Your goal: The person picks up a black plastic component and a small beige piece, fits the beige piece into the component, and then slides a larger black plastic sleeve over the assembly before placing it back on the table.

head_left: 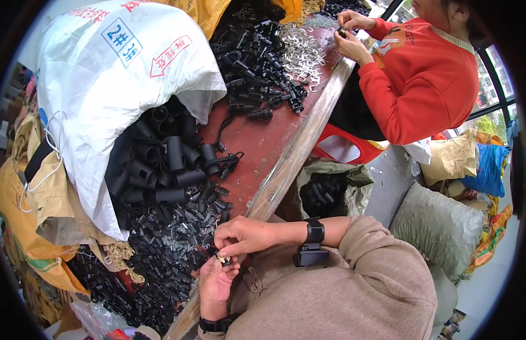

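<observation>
The big white woven plastic sack [113, 85] lies on its side across the worn red surface [257, 141], spilling short black plastic tubes [166, 161] from its mouth. Below them spreads a wide heap of small black plastic fittings [161, 249], and a second black pile [254, 56] with silvery wire clips [300, 51] sits farther up, where another person in a red sweater [416, 79] works with both hands. Judging by these heaps, most pieces are yet to be handled; no finished pile is clearly distinguishable. At the surface's edge, the left hand [215, 280] cradles one small black fitting with a pale metal part [223, 259], while the right hand [240, 235] has its grip pinched on it from above.
</observation>
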`<action>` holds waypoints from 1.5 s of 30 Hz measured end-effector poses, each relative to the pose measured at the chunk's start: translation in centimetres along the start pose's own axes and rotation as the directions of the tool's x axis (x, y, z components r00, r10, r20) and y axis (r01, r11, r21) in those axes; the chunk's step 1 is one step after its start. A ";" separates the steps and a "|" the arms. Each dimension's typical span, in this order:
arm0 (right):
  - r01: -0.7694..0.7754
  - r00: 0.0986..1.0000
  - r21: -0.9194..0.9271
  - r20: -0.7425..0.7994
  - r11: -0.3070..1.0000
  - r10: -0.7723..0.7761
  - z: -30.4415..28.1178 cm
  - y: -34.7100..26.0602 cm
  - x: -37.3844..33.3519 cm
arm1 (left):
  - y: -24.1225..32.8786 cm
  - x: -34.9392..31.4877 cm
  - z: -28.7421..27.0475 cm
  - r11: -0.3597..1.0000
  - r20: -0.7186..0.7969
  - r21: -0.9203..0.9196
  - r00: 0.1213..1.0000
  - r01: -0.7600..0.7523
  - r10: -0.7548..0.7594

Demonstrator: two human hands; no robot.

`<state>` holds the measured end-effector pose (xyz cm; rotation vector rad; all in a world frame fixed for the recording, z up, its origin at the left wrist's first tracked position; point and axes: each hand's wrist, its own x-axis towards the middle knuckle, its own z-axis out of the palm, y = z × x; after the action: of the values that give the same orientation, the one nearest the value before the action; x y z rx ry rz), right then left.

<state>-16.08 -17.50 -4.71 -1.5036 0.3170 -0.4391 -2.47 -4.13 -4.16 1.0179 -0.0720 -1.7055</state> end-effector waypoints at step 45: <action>-0.015 0.989 -0.156 0.144 0.988 0.037 2.5 -2.2 0.3 | -0.6 -2.3 -2.0 0.984 0.143 -0.179 0.990 0.009 0.017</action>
<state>-14.86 -15.41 -2.40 -1.6718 0.2590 -0.2861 -1.60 -1.18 -4.37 0.7605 -0.0132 -1.7465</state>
